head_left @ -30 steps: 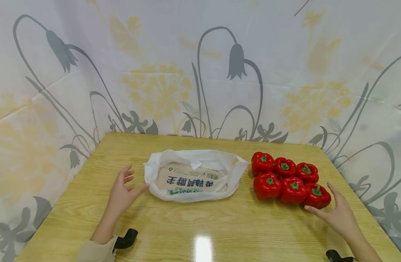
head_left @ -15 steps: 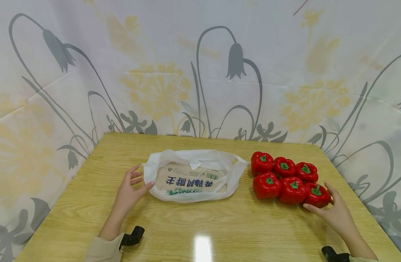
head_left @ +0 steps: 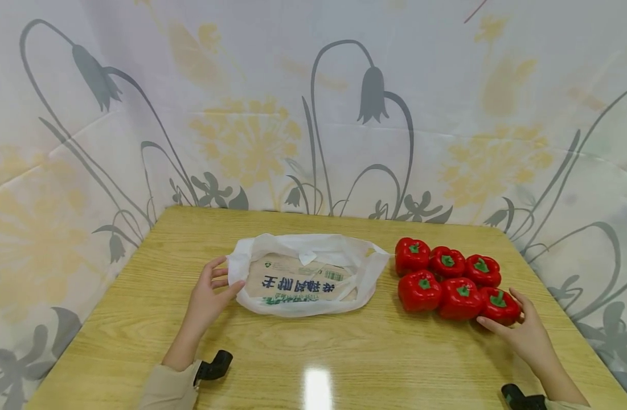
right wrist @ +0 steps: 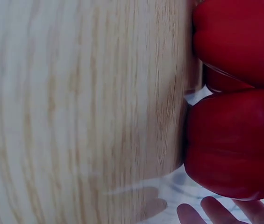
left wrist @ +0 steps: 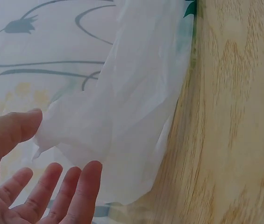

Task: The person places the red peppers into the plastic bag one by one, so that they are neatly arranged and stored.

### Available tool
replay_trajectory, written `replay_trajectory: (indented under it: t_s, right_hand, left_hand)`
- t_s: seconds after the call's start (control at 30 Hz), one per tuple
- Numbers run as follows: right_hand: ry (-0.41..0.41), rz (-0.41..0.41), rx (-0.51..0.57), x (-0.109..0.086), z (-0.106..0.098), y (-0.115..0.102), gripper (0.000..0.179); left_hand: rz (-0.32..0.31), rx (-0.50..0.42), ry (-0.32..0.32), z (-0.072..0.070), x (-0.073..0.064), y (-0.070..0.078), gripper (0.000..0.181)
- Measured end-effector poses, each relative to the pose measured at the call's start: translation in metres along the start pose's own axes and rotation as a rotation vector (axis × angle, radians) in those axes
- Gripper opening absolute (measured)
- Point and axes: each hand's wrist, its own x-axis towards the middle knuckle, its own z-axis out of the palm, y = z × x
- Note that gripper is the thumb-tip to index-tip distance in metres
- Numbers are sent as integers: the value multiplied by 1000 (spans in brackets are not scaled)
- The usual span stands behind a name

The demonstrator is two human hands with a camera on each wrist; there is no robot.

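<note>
A white plastic bag [head_left: 308,307] with a printed brown panel in its opening lies mid-table. My left hand [head_left: 208,299] is at its left end, thumb in front and the other fingers behind the edge. In the left wrist view, that hand's fingers are spread around the bag's pointed white corner [left wrist: 75,126], without pinching it. Several red bell peppers [head_left: 459,299] with green stems stand in two rows on the right. My right hand [head_left: 528,336] is around the front-right pepper [head_left: 498,307], thumb at its front, fingers at its right side. Whether the fingers press on it is unclear.
The wooden table [head_left: 272,359] has a bright light reflection near its front. A flower-patterned cloth [head_left: 272,102] hangs behind and along both sides. Black wrist mounts [head_left: 214,366] are on both arms.
My left hand has moved right, to the bag's left edge. My right hand has come in closer around the front-right pepper. The bag and peppers have stayed in place.
</note>
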Motion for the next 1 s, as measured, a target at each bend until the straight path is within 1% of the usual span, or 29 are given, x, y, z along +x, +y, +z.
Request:
replay_trajectory:
  t_s: [0.13,0.33,0.47,0.83,1.0]
  right_hand:
    - [-2,-6,21,1,1,2,104]
    - [8,-11,57,1,3,3,101]
    - [20,0,51,1,3,3,101]
    - [51,36,22,2,3,-1,101]
    - [74,52,32,1,4,-2,100]
  left_hand:
    - [0,-5,4,1,0,2,68]
    - [8,13,19,2,-2,4,65]
    - [12,18,29,2,-1,4,63]
    - [10,-38,50,5,1,2,62]
    - [12,-54,52,5,0,4,61]
